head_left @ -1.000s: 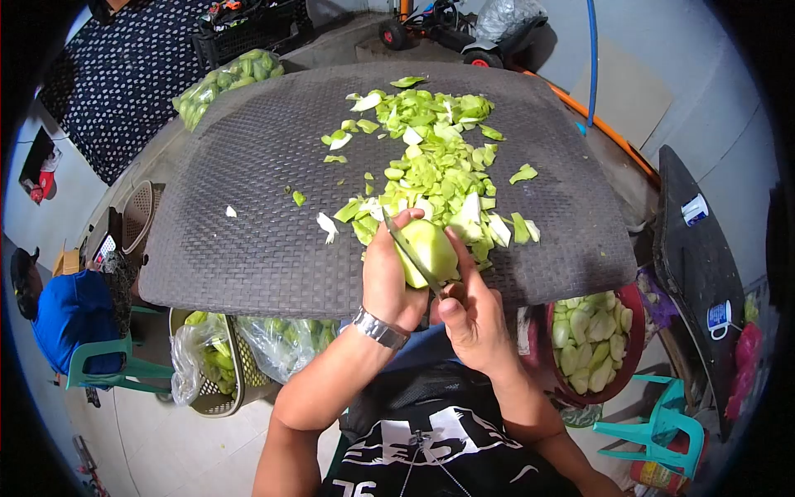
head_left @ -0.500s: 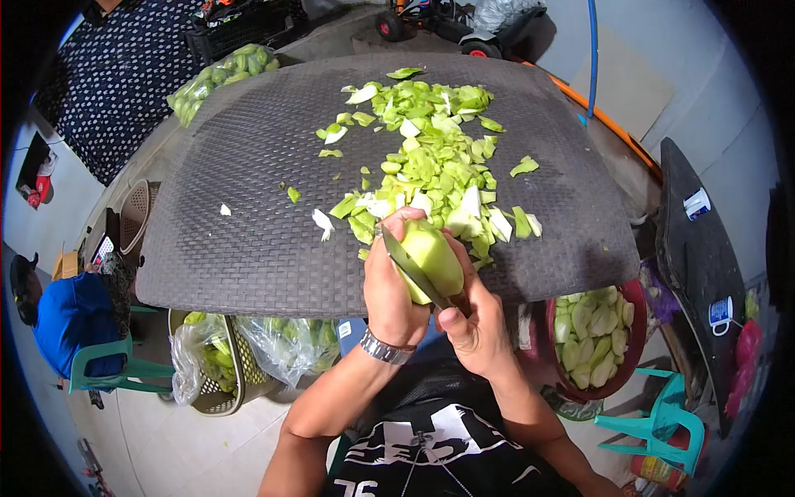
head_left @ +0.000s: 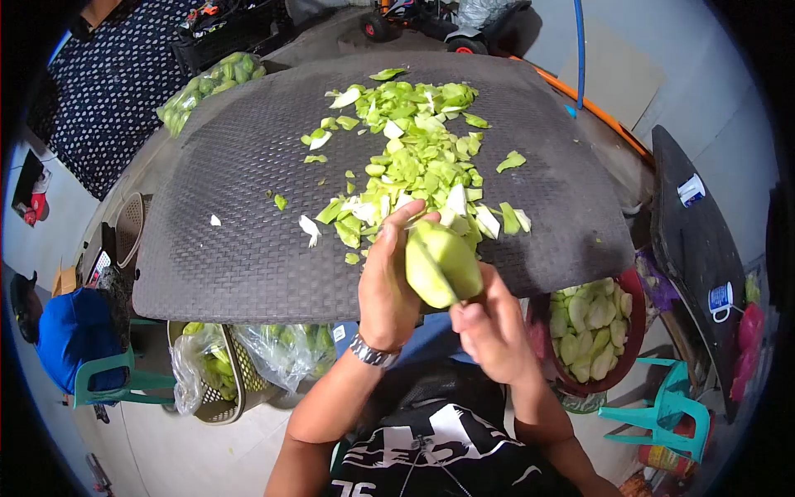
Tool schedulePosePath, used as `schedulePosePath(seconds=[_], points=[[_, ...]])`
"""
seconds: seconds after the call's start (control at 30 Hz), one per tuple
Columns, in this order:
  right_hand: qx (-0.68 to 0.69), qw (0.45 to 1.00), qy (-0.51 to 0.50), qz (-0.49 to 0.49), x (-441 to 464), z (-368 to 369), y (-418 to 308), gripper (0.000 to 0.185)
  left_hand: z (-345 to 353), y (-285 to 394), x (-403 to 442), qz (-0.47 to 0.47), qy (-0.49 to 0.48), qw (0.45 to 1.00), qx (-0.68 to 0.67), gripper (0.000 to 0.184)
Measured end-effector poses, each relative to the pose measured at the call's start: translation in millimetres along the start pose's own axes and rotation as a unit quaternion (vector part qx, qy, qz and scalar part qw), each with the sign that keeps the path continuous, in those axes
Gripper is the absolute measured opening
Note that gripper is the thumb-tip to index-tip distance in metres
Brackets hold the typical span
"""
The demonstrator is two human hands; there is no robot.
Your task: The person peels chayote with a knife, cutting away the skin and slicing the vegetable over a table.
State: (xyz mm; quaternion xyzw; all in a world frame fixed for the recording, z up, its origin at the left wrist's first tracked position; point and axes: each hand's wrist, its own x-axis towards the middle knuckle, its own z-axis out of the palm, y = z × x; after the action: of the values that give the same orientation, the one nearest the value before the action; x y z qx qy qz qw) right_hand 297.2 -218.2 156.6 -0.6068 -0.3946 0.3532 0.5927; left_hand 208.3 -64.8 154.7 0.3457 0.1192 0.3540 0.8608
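My left hand (head_left: 386,291), with a metal watch on its wrist, grips a pale green chayote (head_left: 460,258) above the near edge of the table. In my right hand (head_left: 494,331) is a knife (head_left: 434,272); its blade lies across the chayote's left side, and my fingers mostly hide the handle. Just beyond both hands, a long heap of green and white peelings (head_left: 426,153) spreads over the dark woven-pattern tabletop (head_left: 232,265). A few loose scraps lie to either side of the heap.
At lower right stands a dark red tub (head_left: 638,327) of peeled chayotes, near a teal chair (head_left: 662,414). A plastic basket (head_left: 236,389) and a clear bag (head_left: 286,352) sit below the left edge. Another person in blue (head_left: 79,335) is at far left.
The chayote has turned in my left hand, whose fingers have opened out somewhat. My right hand has shifted slightly right and down with the knife. The whole view has shifted a little.
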Motion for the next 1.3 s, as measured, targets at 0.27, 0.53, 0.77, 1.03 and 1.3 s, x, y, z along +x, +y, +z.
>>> schedulePosePath(seconds=[0.27,0.53,0.77,1.03,1.3], points=[[0.148,0.983,-0.109,0.025,5,-31,1,0.074,-26,40,21,-0.12,-0.249,0.911,0.307,0.097],[-0.167,0.98,0.083,-0.069,-13,-14,6,0.049,-41,15,23,-0.052,-0.222,0.912,0.34,0.079],[-0.222,0.957,0.146,-0.113,-17,-2,-11,0.023,-42,12,12,-0.044,-0.15,0.92,0.358,0.073],[-0.221,0.975,0.002,0.012,-19,-23,-17,0.027,-55,-2,-15,-0.106,-0.144,0.963,0.2,0.066],[-0.243,0.966,-0.049,0.078,-14,-25,-9,0.033,-45,16,-26,-0.204,-0.113,0.949,0.213,0.054]])
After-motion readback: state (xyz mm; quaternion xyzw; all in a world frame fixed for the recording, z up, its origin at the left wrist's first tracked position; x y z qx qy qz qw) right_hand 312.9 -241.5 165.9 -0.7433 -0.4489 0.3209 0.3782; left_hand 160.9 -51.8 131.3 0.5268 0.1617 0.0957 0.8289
